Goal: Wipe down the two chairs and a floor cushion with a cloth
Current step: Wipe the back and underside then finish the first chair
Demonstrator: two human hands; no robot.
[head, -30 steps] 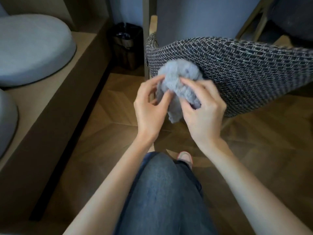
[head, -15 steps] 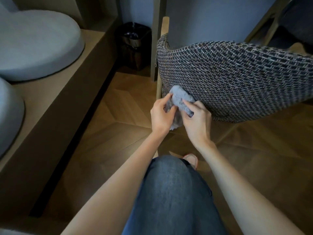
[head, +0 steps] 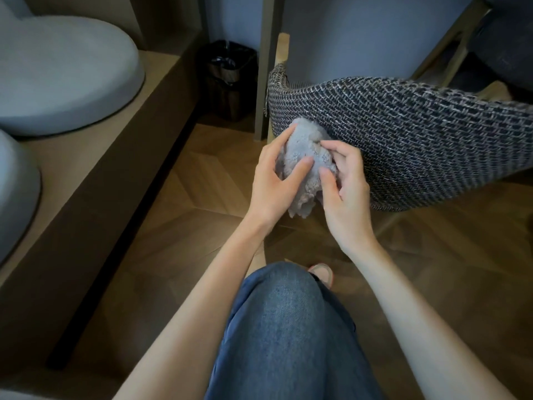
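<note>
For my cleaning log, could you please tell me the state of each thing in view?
Fluffy grey cloth: bunched, held in both hands.
Left hand: grip on cloth.
Right hand: grip on cloth.
Dark woven chair: upright, cloth against its back.
Round grey cushion: lying on wooden ledge.
Black bin: lined, upright.

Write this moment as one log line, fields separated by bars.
step: bunching cloth | left hand: on cloth | right hand: on cloth | chair: just behind cloth
</note>
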